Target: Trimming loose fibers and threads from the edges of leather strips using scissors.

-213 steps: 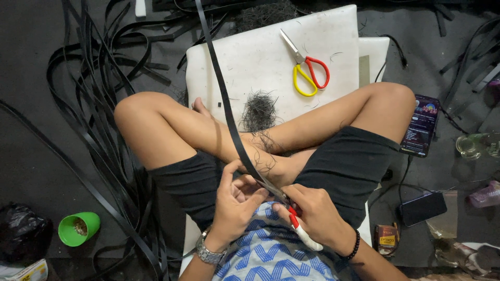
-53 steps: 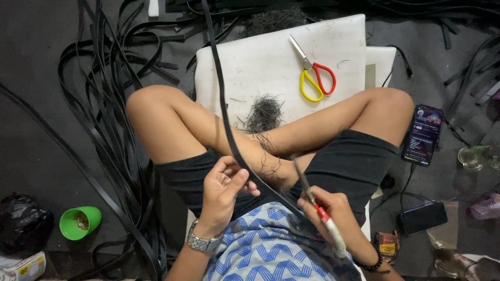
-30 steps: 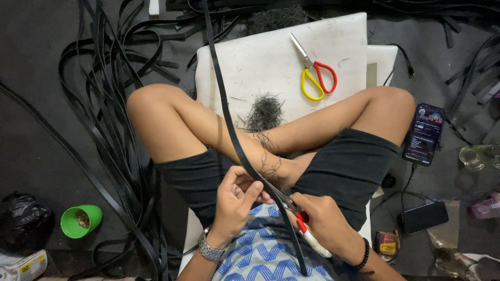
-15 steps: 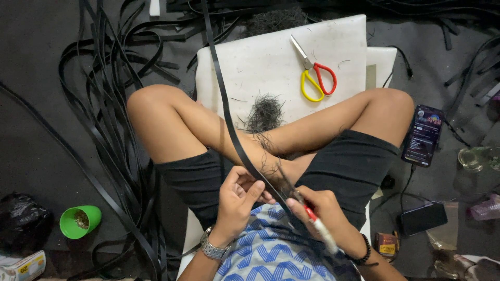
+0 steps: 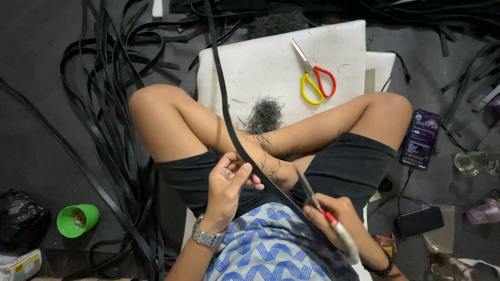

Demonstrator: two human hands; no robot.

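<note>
I sit cross-legged on a white cushion (image 5: 271, 57). A long black strap (image 5: 223, 99) runs from the top of the view down across my shin into my lap. My left hand (image 5: 227, 184) pinches this strap between thumb and fingers. My right hand (image 5: 333, 213) grips a knife with a red and white handle (image 5: 333, 225), its blade pointing up and left, a little apart from the strap. A clump of thin black shavings (image 5: 264, 114) lies on the cushion by my shin, with some strands on my leg.
Red and yellow scissors (image 5: 315, 78) lie on the cushion. Many black straps (image 5: 104, 104) pile on the dark floor at left. A green cup (image 5: 78, 219) stands lower left. A lit phone (image 5: 420, 138), a dark phone (image 5: 419, 221) and a glass (image 5: 476, 162) are at right.
My right hand with the knife has drawn back down and to the right, away from the strap. My left hand slid slightly up along the strap.
</note>
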